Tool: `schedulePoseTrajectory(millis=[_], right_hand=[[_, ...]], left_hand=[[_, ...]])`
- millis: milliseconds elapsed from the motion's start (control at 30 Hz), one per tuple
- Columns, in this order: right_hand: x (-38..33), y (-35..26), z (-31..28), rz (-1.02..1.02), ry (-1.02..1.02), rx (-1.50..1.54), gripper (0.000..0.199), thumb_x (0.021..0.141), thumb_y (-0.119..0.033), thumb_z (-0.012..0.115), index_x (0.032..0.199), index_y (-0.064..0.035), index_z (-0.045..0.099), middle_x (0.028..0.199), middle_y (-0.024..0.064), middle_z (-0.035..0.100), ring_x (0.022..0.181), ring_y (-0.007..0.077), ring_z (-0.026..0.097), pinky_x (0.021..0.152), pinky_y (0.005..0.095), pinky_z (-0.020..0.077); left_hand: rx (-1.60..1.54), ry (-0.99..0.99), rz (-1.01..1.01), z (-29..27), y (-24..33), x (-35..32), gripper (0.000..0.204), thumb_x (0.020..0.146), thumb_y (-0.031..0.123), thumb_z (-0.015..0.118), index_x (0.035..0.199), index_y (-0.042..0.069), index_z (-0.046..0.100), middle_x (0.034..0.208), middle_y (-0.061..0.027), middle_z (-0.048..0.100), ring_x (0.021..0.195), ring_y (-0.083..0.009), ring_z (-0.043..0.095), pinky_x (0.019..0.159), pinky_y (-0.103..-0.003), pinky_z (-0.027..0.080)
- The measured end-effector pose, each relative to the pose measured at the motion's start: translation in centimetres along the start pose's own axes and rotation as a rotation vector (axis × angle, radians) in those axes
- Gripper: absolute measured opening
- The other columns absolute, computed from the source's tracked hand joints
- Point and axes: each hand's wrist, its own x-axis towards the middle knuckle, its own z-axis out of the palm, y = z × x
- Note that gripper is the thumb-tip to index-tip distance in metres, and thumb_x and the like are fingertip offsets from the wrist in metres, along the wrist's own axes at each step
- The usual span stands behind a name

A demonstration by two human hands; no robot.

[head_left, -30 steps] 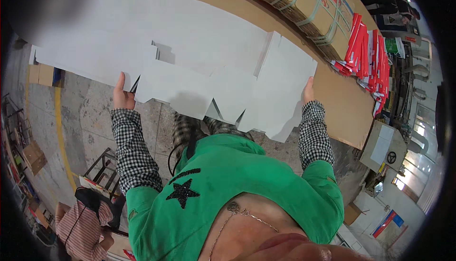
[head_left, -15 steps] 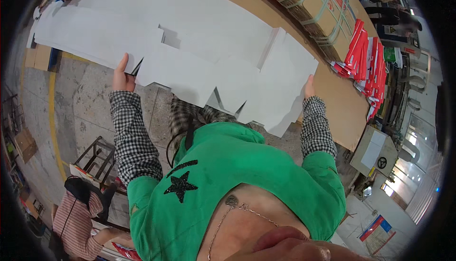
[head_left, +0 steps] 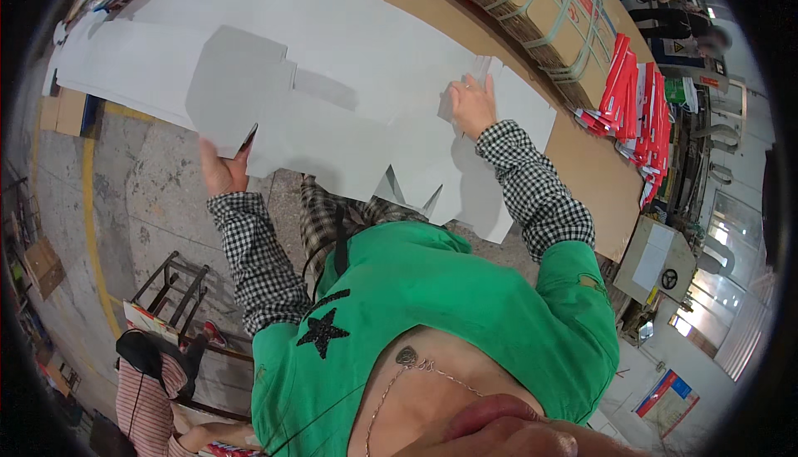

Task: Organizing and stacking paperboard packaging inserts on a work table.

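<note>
My left hand pinches a flat grey die-cut cardboard blank, lifted at ten o'clock. My right hand lies flat on the grey sheet stack at one o'clock. Folding seems unstarted on the brown tabletop.

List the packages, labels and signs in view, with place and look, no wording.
Strapped bundle of brown cardboard: far table edge, green straps.
Red and white flat packs: stacked right of the bundle.
Grey box: right, beyond the table end, white label and round black symbol.
Red, white and blue sign: lower right.
</note>
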Motion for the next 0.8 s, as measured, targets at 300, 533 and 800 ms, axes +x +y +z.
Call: schedulePoseTrajectory(millis=[300,533,800], right_hand=[[-0.2,1.6,1.1,0.008,-0.031,0.067,0.035,0.09,-0.025,0.031,0.107,-0.0055,0.056,0.115,0.0126,0.054,0.122,0.0284,0.036,0.105,0.0495,0.0114],[-0.3,1.8,1.5,-0.084,0.012,-0.006,0.037,0.091,-0.023,0.027,0.104,-0.0053,0.057,0.112,0.0099,0.056,0.118,0.0279,0.039,0.102,0.0522,0.0175],[-0.7,1.5,1.6,0.01,-0.035,0.024,0.038,0.091,-0.024,0.028,0.107,-0.0034,0.056,0.116,0.0135,0.053,0.117,0.0285,0.04,0.103,0.0499,0.0169]], left_hand=[[0.709,-0.136,0.119,2.5,1.8,-1.2,0.039,0.076,0.015,0.063,0.107,-0.005,0.053,0.101,-0.0142,0.059,0.09,-0.0224,0.057,0.081,-0.033,0.044],[0.02,-0.213,-0.217,-4.0,-2.9,2.5,0.036,0.075,0.014,0.064,0.105,-0.002,0.055,0.1,-0.0146,0.06,0.093,-0.0219,0.056,0.084,-0.033,0.043],[0.302,-0.268,0.021,-0.8,-0.5,-1.8,0.037,0.07,0.014,0.067,0.101,-0.004,0.056,0.092,-0.0111,0.061,0.084,-0.0209,0.058,0.077,-0.032,0.044]])
